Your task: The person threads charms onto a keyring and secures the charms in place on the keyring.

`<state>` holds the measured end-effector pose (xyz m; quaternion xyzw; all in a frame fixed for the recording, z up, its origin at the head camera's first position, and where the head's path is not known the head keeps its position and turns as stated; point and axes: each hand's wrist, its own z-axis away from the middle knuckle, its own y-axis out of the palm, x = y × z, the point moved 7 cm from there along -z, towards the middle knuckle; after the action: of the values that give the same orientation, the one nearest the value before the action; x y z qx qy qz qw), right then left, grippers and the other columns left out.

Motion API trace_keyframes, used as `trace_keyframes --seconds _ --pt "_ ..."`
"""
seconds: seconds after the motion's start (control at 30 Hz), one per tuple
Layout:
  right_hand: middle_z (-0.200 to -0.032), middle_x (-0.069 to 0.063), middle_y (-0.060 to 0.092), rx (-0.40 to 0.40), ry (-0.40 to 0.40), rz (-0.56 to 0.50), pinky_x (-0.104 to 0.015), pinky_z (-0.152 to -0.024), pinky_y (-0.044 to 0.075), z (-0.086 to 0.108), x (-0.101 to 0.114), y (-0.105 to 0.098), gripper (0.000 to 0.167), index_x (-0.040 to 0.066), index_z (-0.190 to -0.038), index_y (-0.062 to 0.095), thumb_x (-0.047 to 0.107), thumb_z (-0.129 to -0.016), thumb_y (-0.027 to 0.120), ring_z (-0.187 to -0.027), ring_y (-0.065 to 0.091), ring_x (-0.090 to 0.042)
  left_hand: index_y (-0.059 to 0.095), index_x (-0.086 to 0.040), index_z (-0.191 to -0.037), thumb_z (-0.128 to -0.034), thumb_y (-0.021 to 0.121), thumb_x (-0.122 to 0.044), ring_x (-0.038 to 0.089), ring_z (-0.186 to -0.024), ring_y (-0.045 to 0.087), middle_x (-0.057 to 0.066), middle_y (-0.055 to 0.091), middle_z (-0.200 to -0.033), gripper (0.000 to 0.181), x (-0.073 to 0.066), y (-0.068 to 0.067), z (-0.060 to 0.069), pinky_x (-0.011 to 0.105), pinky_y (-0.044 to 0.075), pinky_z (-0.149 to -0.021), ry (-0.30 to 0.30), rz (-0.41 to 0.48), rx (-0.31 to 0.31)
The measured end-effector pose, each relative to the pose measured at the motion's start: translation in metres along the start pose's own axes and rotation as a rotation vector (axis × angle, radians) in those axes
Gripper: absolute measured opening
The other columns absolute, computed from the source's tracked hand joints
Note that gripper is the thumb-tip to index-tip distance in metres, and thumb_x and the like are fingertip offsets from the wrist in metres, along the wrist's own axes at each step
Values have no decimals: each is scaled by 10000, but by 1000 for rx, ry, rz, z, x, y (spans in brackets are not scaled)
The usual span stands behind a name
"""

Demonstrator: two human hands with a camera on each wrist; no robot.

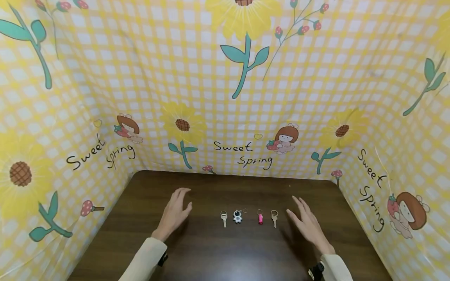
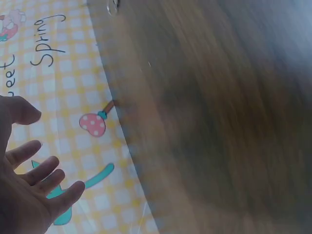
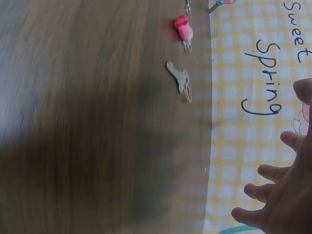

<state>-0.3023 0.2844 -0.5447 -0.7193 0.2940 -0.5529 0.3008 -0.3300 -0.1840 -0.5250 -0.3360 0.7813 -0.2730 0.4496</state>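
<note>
In the head view four small items lie in a row on the dark table: a key with a ring (image 1: 224, 219), a white and black astronaut charm (image 1: 237, 216), a pink charm (image 1: 260, 218) and another ringed key (image 1: 274, 219). My left hand (image 1: 174, 214) hovers left of the row, fingers spread and holding nothing. To the right of the row is my right hand (image 1: 310, 224), also empty with fingers extended. The right wrist view shows the pink charm (image 3: 183, 29), a key (image 3: 177, 77) and my right hand (image 3: 280, 190). My left hand (image 2: 36, 187) appears in the left wrist view.
The brown wooden table (image 1: 218, 253) has a cloth (image 1: 225, 105) with yellow checks and flowers standing behind it and along both sides. Cream sleeves and dark wrist straps show on both arms.
</note>
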Motion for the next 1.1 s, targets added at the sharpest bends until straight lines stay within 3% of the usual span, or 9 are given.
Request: trace_keyframes --seconds 0.27,0.37,0.53,0.7,0.8,0.93,1.1 --pt "-1620 -279 355 -22 -71 -37 -770 -1025 396 -11 26 22 605 77 -1596 421 355 -1093 609 -1376 468 -566 606 -69 -1361 -999 700 -75 357 -1056 610 166 570 -1387 374 -11 23 1 478 534 -749 -94 61 80" --pt "-1595 -268 391 -23 -94 -47 -747 -1003 431 -14 36 30 590 66 -1571 454 327 -1078 646 -1349 504 -547 626 -70 -1316 -998 701 -71 356 -1009 619 155 599 -1345 327 -14 31 0 480 534 -766 -112 82 105" --pt "-1554 -269 442 -27 -117 -52 -700 -1000 461 -19 47 41 554 41 -1531 500 237 -1051 695 -1303 549 -509 658 -49 -1246 -984 706 -66 378 -1076 662 154 656 -1253 266 -19 44 -1 534 556 -862 -101 92 129" --pt "-1515 -246 487 -13 -143 -73 -637 -964 510 -24 58 57 535 38 -1498 534 149 -1015 737 -1191 621 -459 684 -32 -1179 -955 725 -47 264 -926 665 68 674 -1068 229 -23 59 -3 467 556 -784 -85 71 160" --pt "-1488 -222 517 -16 -155 -69 -622 -992 503 -29 66 67 517 45 -1478 555 126 -1005 746 -1243 599 -442 688 -20 -1156 -945 726 -35 227 -856 637 49 660 -984 215 -26 68 -6 425 535 -743 -88 81 197" --pt "-1432 -206 564 -10 -145 -104 -599 -1000 504 -36 77 80 457 61 -1448 585 109 -1016 723 -1271 582 -427 691 -21 -1116 -938 740 -27 202 -819 634 47 666 -950 185 -31 80 -9 405 533 -717 -83 77 228" --pt "-1318 -211 620 3 -134 -163 -516 -880 574 -45 88 101 356 28 -1373 633 34 -1019 675 -1114 673 -372 682 -44 -1066 -934 759 -37 177 -784 605 33 652 -923 153 -39 90 -12 408 526 -696 -91 64 246"
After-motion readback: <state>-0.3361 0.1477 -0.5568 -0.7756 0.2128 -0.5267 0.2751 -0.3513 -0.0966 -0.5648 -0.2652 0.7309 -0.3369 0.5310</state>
